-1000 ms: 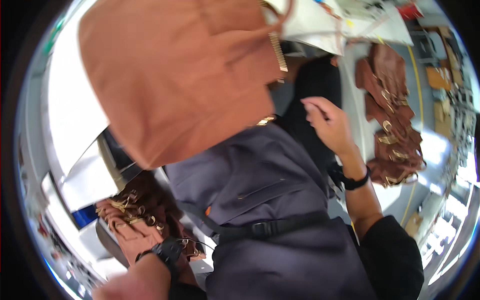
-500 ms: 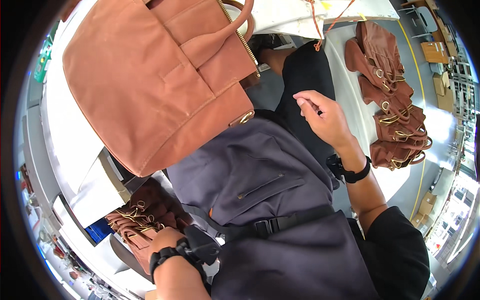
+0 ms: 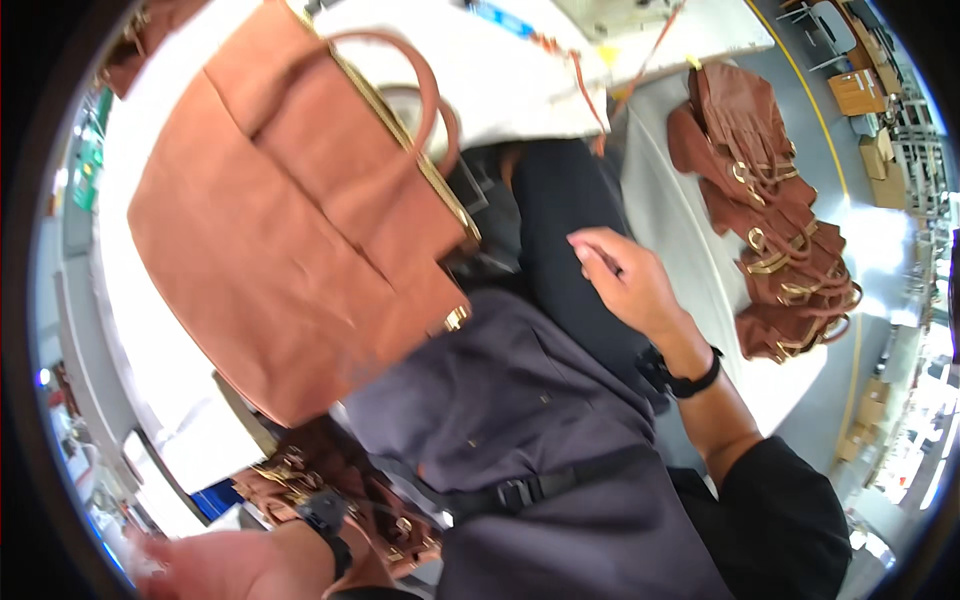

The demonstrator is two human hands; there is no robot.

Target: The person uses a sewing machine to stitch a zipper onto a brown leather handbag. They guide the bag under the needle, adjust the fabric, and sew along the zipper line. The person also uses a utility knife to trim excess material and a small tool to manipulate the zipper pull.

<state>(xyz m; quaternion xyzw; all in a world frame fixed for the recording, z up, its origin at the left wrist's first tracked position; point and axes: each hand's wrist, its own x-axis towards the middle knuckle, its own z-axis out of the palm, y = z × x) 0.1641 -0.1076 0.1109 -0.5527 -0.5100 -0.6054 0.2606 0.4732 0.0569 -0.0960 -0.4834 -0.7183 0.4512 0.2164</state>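
A brown leather handbag (image 3: 260,260) lies across the white table (image 3: 180,395), its lower part reaching past the near edge over the grey apron (image 3: 510,385). The right hand (image 3: 630,285) has its fingers loosely curled, the thumb close under the index finger, with nothing visible in them; the handbag lies left of those fingertips, clearly apart, its gold ring (image 3: 455,319) on the nearest corner. The left hand (image 3: 200,565) is blurred, so I cannot tell how far its fingers open or whether they hold anything; the handbag lies beyond them, past the table's near-left edge
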